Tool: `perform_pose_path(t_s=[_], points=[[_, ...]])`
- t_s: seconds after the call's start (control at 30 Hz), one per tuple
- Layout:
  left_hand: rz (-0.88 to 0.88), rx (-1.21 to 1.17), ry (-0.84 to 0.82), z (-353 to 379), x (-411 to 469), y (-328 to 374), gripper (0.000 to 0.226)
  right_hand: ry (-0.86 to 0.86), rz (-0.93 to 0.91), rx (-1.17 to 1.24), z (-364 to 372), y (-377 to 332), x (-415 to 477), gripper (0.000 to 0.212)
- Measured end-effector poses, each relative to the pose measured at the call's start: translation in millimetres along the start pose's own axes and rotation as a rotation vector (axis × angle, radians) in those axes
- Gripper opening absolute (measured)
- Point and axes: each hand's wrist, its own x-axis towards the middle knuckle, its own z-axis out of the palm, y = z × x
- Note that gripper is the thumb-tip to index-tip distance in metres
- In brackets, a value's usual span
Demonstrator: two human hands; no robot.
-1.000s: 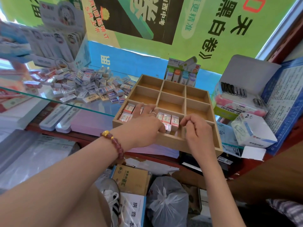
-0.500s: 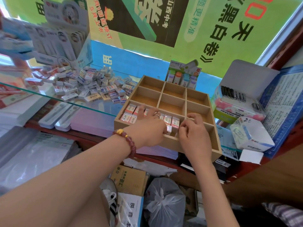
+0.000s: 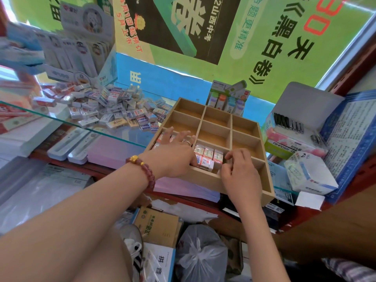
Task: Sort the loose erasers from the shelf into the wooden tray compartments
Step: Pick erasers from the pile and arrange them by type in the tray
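The left hand (image 3: 175,154) is pressing straight, spread fingers onto erasers (image 3: 208,154) in the wooden tray (image 3: 268,190). The right hand (image 3: 240,171) is curling its fingers just beside them; I cannot tell whether it holds anything.

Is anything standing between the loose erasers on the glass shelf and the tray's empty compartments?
Nothing visible does. The eraser pile lies on the glass shelf right beside the wooden tray, whose rear compartments are open on top. The left hand covers only the near-left compartment.
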Motion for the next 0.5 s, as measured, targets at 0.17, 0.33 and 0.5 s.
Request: perform_pose_path(t_s=[0.17, 0.33, 0.5], points=[[0.022, -0.202, 0.137, -8, -7, -8, 0.045, -0.008, 0.03, 0.061, -3, 1, 1, 0.015], [-0.019, -0.372, 0.358, -30, -27, -16, 0.033, 0.099, -0.053, 0.084, -11, -14, 4, 0.013], [-0.137, -0.336, 0.397, -39, -57, -39, 0.032, -0.062, -0.166, 0.329, -13, -69, 23, 0.02]])
